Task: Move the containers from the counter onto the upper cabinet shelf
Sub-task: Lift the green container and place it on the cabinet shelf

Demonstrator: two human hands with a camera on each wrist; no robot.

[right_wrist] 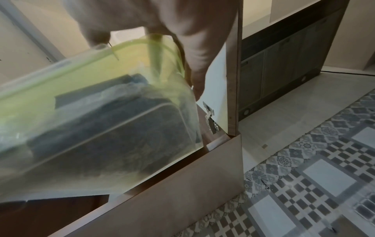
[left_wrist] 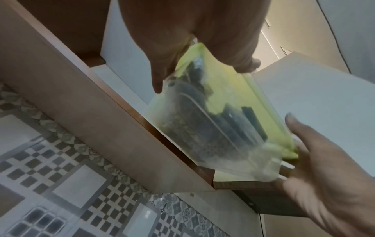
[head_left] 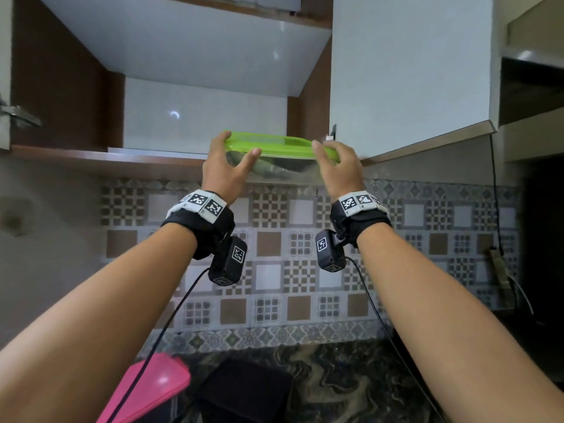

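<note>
Your left hand (head_left: 224, 169) grips the left end of the green-lidded container (head_left: 276, 146), thumb under its lid. The container sits at the cabinet shelf (head_left: 100, 155) edge. Your right hand (head_left: 337, 169) clasps its right end.

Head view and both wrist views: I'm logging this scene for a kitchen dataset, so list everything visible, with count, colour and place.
Clear plastic container with green lid: 1, dark contents, held at the cabinet shelf's front edge.
Pink plastic lid: 1, on counter, lower left.
Black flat object: 1, on counter.
Wooden cabinet shelf: 1, brown.
White cabinet door: 1, open, right.
Patterned tile backsplash: brown, grey.
Marbled counter: dark.
Left hand, right hand: grip the lid's ends.
</note>
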